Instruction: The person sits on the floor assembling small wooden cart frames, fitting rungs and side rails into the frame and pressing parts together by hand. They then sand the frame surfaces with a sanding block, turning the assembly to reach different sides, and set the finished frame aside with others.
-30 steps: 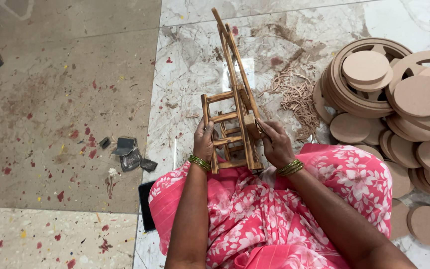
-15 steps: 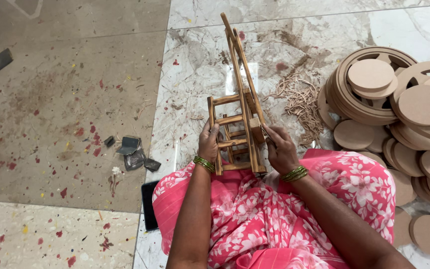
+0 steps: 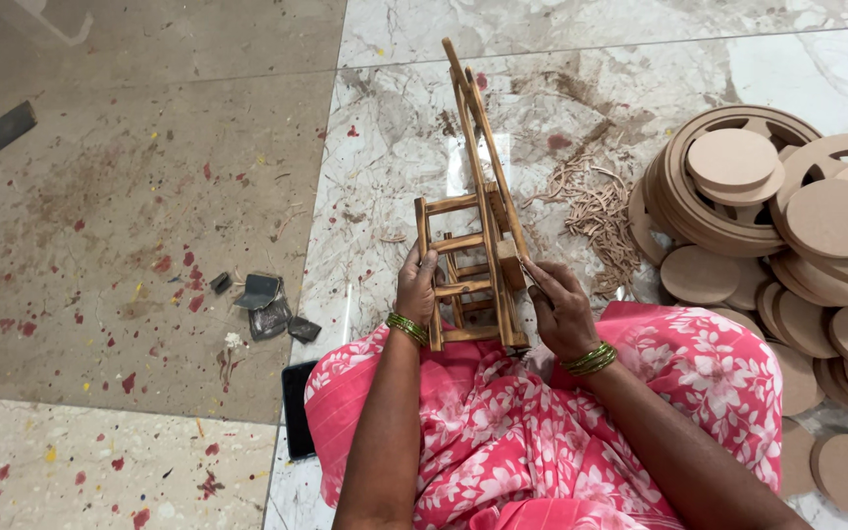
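Note:
A small wooden chair frame (image 3: 471, 245) with rungs and long slanted rails rests on my lap over pink flowered cloth (image 3: 542, 432). My left hand (image 3: 415, 291) grips its left post, fingers wrapped around the wood. My right hand (image 3: 559, 306) presses against the right side of the frame near a small block, holding what looks like a thin tool or scrap; the item is too small to identify. Green bangles sit on both wrists.
Stacks of round wooden discs and rings (image 3: 797, 226) lie at the right. Wood shavings (image 3: 596, 211) litter the marble floor (image 3: 395, 128) beyond the frame. Dark sandpaper scraps (image 3: 267, 306) lie at the left, another dark piece (image 3: 10, 126) farther off. A dark flat object (image 3: 296, 407) sits by my knee.
The view has shifted slightly, so the frame sits a little lower and further right in the picture. Both hands keep their hold on the frame; my right hand has edged along its right side.

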`<control>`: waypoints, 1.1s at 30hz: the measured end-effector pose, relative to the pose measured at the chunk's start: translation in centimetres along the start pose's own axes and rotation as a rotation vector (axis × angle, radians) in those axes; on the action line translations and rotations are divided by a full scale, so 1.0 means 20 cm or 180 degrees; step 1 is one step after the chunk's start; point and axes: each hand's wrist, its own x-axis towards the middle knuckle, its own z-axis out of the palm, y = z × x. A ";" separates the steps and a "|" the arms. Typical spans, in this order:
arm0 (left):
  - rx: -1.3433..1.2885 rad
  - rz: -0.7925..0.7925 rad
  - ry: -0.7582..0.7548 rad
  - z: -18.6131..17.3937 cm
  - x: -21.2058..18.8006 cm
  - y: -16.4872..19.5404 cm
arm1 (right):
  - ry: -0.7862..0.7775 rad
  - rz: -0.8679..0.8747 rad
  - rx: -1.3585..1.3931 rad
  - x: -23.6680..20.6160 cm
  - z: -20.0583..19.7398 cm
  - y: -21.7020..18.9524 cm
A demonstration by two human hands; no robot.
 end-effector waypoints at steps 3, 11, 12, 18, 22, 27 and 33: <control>-0.0059 -0.0109 0.0024 0.01 0.00 0.01 | -0.0151 0.0179 -0.0211 0.00 0.00 0.00; 0.0022 -0.0284 0.0031 -0.01 -0.01 0.00 | -0.0059 0.0083 -0.0184 0.00 0.01 -0.02; -0.0003 -0.0168 0.0008 -0.01 -0.01 0.00 | -0.0155 0.0262 -0.0160 0.00 0.01 -0.02; -0.0090 0.0026 -0.0033 0.00 0.00 0.02 | 0.0066 -0.0079 0.0114 0.02 -0.01 -0.03; -0.0003 -0.0374 0.0165 0.01 -0.02 0.02 | -0.0322 0.0472 -0.0171 0.04 -0.02 -0.02; 0.0010 0.0085 -0.0049 0.00 -0.01 0.01 | -0.0087 0.0172 0.0144 0.04 -0.01 0.00; 0.0039 -0.0142 -0.0013 0.00 -0.01 0.02 | -0.0170 0.0301 -0.0039 0.06 -0.01 -0.03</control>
